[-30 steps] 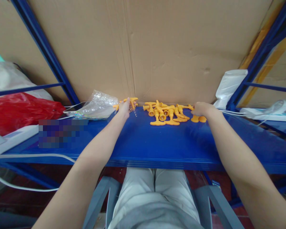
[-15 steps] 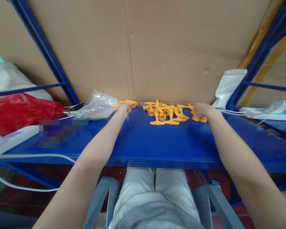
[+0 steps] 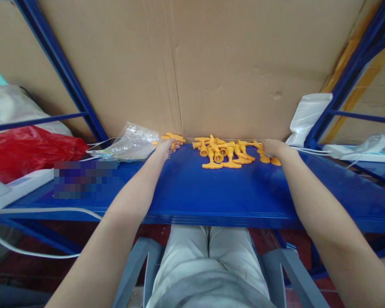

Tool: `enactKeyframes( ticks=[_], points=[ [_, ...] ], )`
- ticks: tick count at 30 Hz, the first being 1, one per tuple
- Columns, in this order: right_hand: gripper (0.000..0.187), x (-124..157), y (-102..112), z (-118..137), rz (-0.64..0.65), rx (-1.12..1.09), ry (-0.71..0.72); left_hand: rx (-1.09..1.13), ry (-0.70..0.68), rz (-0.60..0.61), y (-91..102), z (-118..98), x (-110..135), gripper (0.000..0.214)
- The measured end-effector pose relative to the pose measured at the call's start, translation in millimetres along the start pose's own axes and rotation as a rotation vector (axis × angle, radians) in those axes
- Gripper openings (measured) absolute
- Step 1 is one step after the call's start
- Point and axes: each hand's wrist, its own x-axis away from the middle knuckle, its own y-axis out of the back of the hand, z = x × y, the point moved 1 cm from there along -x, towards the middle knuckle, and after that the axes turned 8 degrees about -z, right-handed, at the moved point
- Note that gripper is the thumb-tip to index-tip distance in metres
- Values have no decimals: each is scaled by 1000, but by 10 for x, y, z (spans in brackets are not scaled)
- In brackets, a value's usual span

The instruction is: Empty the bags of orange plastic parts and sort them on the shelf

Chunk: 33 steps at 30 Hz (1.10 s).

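Observation:
At the back of the blue table, my left hand [image 3: 167,147] is closed among yellow T-shaped corkscrews [image 3: 175,137]; a thin metal spiral shows just under its fingers. Much of what it grips is hidden by the hand. To the right, my right hand [image 3: 271,147] has its fingers curled at a few yellow pieces [image 3: 265,159] with round ends. The palm's back covers the fingertips, but yellow plastic shows at them. Between the hands lies a loose pile of yellow T-shaped handles [image 3: 231,156], several with flared hollow ends facing me.
A clear plastic bag [image 3: 131,141] lies left of my left hand. A red bag [image 3: 35,147] sits farther left. Behind my right hand, a white plastic packet [image 3: 308,119] leans by the blue frame post [image 3: 327,107]. A cardboard sheet [image 3: 227,68] walls the back of the blue table [image 3: 218,192].
My left hand has shifted slightly left and turned, and the metal spiral under it shows less. Near my right hand, one round-ended yellow piece has moved a little right.

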Motion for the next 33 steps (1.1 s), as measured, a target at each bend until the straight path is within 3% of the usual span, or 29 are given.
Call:
enactKeyframes(
  ticks=[3, 12, 24, 33],
  points=[
    [38, 97, 83, 78, 66, 96, -24, -45, -27, -2, 29, 2, -16, 17],
    [40, 154, 146, 105, 68, 102, -12, -104, 61, -4, 75, -4, -22, 23],
    [50, 146, 144, 31, 82, 144, 40, -79, 69, 58, 65, -14, -54, 15],
    [43, 196, 226, 104, 124, 135, -45, 62, -14, -100, 94, -58, -87, 11]
  ],
)
